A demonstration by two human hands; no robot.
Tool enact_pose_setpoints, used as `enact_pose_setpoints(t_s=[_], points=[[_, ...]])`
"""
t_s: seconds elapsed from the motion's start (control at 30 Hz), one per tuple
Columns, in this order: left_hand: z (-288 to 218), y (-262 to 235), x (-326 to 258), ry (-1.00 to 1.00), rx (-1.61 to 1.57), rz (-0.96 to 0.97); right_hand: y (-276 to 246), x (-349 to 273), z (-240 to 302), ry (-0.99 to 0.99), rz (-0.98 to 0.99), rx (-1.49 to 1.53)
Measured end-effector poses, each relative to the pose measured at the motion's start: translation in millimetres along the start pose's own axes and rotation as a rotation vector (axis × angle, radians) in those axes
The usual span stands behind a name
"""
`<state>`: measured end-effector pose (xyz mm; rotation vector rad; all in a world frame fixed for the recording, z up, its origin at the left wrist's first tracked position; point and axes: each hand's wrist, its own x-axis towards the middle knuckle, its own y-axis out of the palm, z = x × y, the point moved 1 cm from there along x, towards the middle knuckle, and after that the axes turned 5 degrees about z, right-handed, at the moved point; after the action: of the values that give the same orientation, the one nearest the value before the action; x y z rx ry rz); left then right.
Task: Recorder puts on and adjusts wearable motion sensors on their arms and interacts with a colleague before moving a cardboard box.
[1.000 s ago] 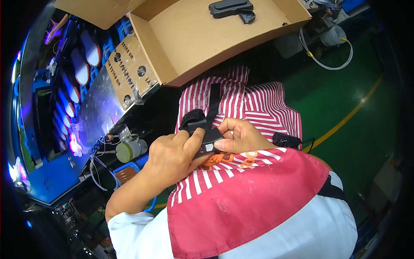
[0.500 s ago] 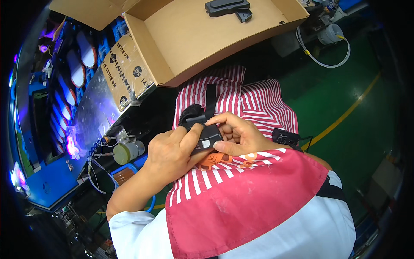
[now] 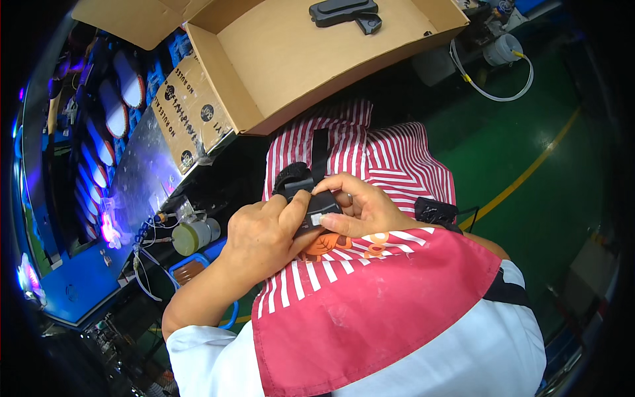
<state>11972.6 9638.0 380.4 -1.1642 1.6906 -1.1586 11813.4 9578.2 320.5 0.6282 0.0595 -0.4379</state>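
A small black box-shaped device (image 3: 325, 202) with a whitish patch on its face is held between my two hands, in front of my chest. My left hand (image 3: 264, 231) is closed around its left side, fingers bent over the top edge. My right hand (image 3: 365, 208) pinches the right side, with the index finger on the upper edge and the thumb against the whitish patch. A black fuzzy strap (image 3: 291, 175) loops up beside the device's upper left. Parts of the device are hidden under my fingers.
An open cardboard box (image 3: 284, 59) lies ahead, with a black plastic part (image 3: 344, 12) inside. At left is a metal bench (image 3: 142, 159) beside a rack of shoe soles (image 3: 114, 109). A greenish container (image 3: 192, 236) sits below the bench edge. A white hose (image 3: 509, 99) curls at the right.
My right thumb has slid slightly left, now covering part of the whitish patch. My left hand keeps its grip, and the whole view has shifted a little.
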Motion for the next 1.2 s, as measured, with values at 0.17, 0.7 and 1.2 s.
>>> enact_pose_setpoints(t_s=[0.17,0.7,1.2], points=[[5,-2,-6,0.019,-0.099,0.018,-9,-6,-6,-0.206,-0.170,-0.155],[31,49,-37,-0.382,-0.728,-0.150,-58,-25,26,-0.216,-0.338,0.119],[12,27,-20,-0.277,-0.798,-0.262,-127,26,187,-0.543,-0.575,-0.745]])
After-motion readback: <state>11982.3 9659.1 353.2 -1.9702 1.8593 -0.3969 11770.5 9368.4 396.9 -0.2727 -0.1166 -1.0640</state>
